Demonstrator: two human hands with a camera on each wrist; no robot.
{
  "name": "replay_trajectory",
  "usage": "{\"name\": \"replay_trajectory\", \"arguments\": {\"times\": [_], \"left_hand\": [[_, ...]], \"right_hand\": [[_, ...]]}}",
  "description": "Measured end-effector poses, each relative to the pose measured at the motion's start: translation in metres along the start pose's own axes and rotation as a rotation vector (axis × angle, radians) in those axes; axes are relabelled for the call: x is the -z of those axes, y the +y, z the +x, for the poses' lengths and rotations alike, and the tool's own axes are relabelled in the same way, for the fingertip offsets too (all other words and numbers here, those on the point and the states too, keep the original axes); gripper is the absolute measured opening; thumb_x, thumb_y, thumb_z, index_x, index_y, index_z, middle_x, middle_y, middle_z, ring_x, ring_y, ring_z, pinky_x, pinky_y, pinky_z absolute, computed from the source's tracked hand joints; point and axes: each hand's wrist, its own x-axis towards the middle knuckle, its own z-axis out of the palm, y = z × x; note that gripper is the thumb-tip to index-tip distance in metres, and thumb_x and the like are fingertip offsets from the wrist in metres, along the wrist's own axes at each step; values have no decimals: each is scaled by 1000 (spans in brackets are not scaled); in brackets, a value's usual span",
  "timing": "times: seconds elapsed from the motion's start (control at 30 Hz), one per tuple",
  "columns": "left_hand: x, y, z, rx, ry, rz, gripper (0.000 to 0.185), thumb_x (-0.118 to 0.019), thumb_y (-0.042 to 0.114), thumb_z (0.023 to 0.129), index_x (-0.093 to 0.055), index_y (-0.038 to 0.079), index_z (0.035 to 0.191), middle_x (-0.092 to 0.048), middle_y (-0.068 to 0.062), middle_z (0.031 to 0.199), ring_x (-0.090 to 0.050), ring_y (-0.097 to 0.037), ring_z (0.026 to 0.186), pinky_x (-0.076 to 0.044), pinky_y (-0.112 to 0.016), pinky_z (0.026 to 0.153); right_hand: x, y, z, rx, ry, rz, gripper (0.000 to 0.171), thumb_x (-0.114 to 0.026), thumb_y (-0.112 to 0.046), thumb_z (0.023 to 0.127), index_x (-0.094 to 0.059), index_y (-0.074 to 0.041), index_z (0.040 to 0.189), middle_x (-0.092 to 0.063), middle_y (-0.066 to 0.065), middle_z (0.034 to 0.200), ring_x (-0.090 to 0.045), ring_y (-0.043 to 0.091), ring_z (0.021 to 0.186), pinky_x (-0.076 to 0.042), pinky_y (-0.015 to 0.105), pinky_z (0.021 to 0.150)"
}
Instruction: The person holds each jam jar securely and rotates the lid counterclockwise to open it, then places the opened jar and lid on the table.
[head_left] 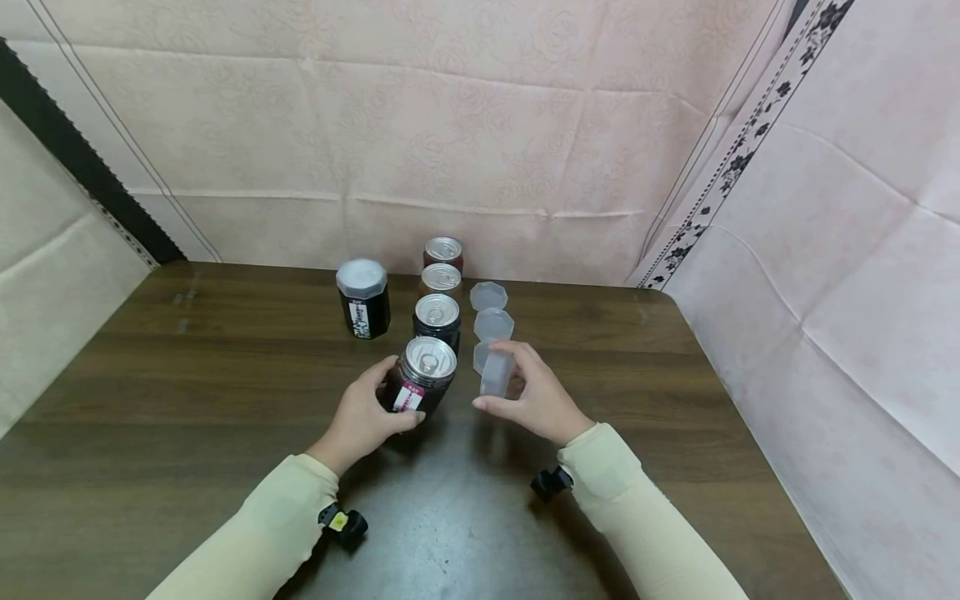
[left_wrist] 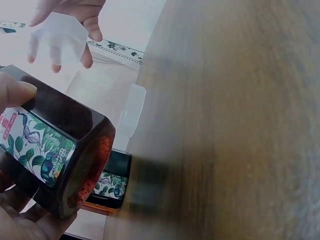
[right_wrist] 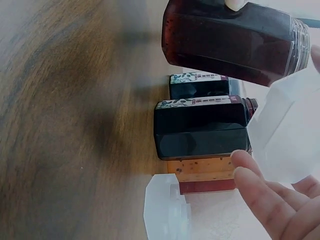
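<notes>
Gap between held jar (head_left: 422,382) and lid (head_left: 497,374)

Our left forearm (head_left: 255,529) and right forearm (head_left: 652,525), in pale sleeves, rise from the lower edge and slant inward. Our left hand (head_left: 363,421) is curled in a grip, its thumb (left_wrist: 17,93) pressing opposite the bent fingers (left_wrist: 37,220). Our right hand (head_left: 546,400) pinches, its thumb nearer the body and its forefinger farther out, held apart. The two hands face each other, near but not touching.
</notes>
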Motion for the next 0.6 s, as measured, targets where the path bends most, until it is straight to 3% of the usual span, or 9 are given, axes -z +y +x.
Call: {"name": "replay_trajectory", "arguments": {"times": [0.33, 0.6], "left_hand": [[1, 0, 1, 38, -4, -28, 84, -79, 21, 76, -36, -2, 144, -46, -24, 140, -50, -39, 120, -45, -54, 97], [-1, -2, 2, 17, 22, -46, 79, -79, 20, 76, -40, 1, 141, -53, -21, 132, -53, -37, 115, -48, -52, 94]], "right_hand": [[0, 2, 0, -14, 26, -27, 72, -83, -31, 76, -45, -14, 135, -51, 7, 132, -58, 26, 99, -54, 41, 83], [0, 3, -1, -20, 24, -36, 72, -82, -32, 76, -45, -15, 136, -52, 7, 131, -55, 27, 103, -53, 45, 82]]}}
